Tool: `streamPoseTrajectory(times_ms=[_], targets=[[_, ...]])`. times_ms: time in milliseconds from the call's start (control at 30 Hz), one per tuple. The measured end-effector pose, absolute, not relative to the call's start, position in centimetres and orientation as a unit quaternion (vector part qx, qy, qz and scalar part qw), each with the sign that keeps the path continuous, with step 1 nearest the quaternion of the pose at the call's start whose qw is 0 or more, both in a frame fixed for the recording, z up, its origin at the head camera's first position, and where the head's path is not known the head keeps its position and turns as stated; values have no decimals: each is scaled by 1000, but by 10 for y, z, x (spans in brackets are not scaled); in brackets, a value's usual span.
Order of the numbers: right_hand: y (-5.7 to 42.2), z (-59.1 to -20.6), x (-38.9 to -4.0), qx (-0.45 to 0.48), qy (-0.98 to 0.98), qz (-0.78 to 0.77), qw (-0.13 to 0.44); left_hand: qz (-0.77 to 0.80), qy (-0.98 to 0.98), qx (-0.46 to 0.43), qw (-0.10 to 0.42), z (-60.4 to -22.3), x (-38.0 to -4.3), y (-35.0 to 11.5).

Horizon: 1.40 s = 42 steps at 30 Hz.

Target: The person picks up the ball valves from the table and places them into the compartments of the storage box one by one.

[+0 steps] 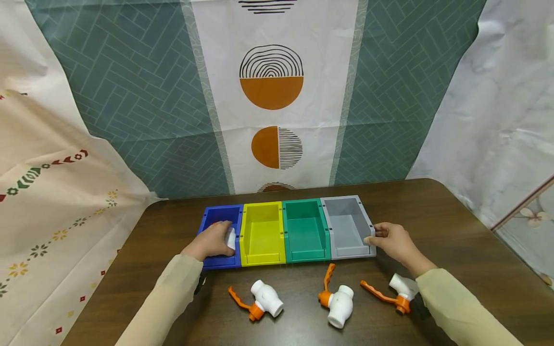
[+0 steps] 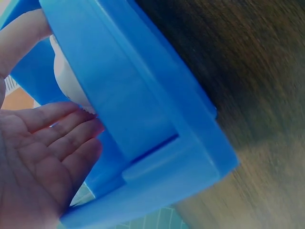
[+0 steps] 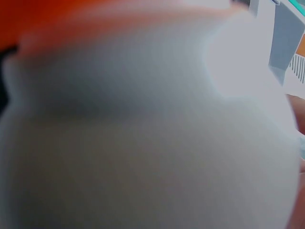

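Observation:
My left hand (image 1: 209, 241) reaches into the blue bin (image 1: 222, 262) at the left end of the row. It holds a white ball valve (image 1: 231, 238) there, thumb on one side and fingers on the other. The left wrist view shows part of this valve behind the bin's wall (image 2: 119, 90), with fingertips against its end. At the right end, my right hand (image 1: 396, 244) pinches the right side of the grey bin (image 1: 349, 252) between thumb and fingers. A white valve with an orange handle (image 1: 404, 286) lies beside my right forearm and fills most of the right wrist view, blurred.
Between the blue and grey bins stand a yellow bin (image 1: 262, 258) and a green bin (image 1: 307, 255), side by side. Two more white valves, one on the left (image 1: 267, 299) and one in the middle (image 1: 341, 307), lie on the brown table (image 1: 298, 331) in front. Patterned cloth (image 1: 173, 120) hangs behind.

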State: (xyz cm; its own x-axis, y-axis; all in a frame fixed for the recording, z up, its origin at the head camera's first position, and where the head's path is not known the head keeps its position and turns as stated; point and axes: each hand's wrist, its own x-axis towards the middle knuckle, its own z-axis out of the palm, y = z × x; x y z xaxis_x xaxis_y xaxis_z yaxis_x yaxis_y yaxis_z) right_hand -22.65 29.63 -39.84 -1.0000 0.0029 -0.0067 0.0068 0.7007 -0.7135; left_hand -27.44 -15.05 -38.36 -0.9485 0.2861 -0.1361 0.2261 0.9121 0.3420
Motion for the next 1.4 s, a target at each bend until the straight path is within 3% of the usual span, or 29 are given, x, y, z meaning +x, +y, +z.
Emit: streamPoseTrajectory(times_ms=[433, 1133, 1400], targets=[[296, -397, -225, -5, 921, -389, 0, 187, 973, 116, 71, -377, -268, -157], [294, -396, -223, -2, 924, -381, -1, 145, 975, 162, -38, -368, -255, -163], [295, -397, -223, -1, 927, -375, -4, 145, 972, 183, -8, -367, -254, -172]])
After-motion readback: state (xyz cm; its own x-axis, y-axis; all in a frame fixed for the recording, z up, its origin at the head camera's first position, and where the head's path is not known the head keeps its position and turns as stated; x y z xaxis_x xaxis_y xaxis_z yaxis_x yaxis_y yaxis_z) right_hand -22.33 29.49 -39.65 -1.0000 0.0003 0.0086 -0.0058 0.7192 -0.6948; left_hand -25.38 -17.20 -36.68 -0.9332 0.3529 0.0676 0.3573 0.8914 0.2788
